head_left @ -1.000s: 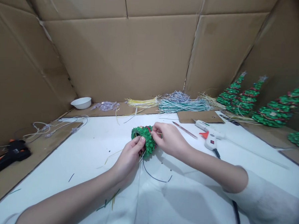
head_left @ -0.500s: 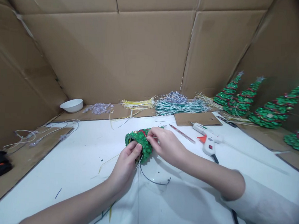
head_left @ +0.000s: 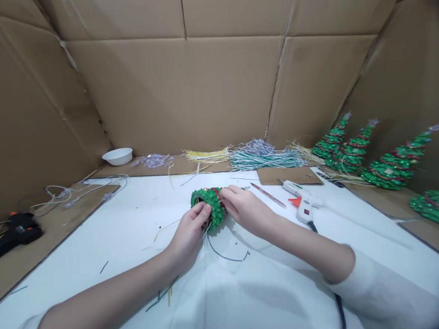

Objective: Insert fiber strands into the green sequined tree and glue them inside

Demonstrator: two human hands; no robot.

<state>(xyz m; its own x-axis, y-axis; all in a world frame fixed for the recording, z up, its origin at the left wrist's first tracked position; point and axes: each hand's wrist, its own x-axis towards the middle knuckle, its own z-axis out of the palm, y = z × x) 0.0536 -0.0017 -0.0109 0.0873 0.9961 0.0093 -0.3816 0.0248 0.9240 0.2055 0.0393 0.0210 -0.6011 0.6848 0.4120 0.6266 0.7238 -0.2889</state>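
Observation:
A small green tree [head_left: 214, 211] with red trim lies on its side above the white table, its hollow base facing left. My left hand [head_left: 191, 231] grips the rim of that base, thumb outside and fingers partly inside. Against the tree's upper right side, my right hand [head_left: 244, 207] is closed in a pinch; what its fingertips hold is too small to name. Thin wires hang from the base, among them a dark curved wire [head_left: 224, 256] and a yellow one [head_left: 166, 229].
A white glue gun [head_left: 305, 208] and a pencil [head_left: 268, 195] lie to the right. Behind are wire bundles [head_left: 267, 158], a white bowl [head_left: 117, 156] and clear pieces [head_left: 154, 160]. Finished-looking green trees [head_left: 394, 166] stand at right; a black tool [head_left: 19, 232] lies at left.
The view has shifted, showing more of the black tool at left. Both hands stay on the tree, with little change in their grip.

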